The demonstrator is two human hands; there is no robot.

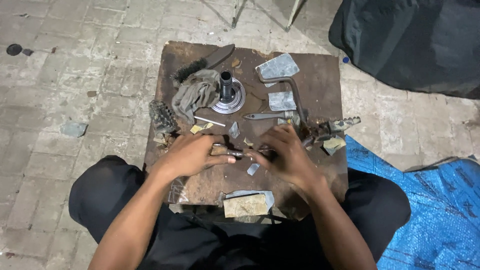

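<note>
Left hand (192, 155) and right hand (285, 152) close together, both clamped on small metal rod (235, 153), held low over near part of rusty work board (320, 75). Best practice, by judgement: steady grip, wrists braced, scattered sandpaper scraps (245, 205) kept away.

Your path forward is blocked by the rag (196, 95), flanged hub (228, 95) and bent bar (292, 95); bare tabletop (210, 177) lies near you.
</note>
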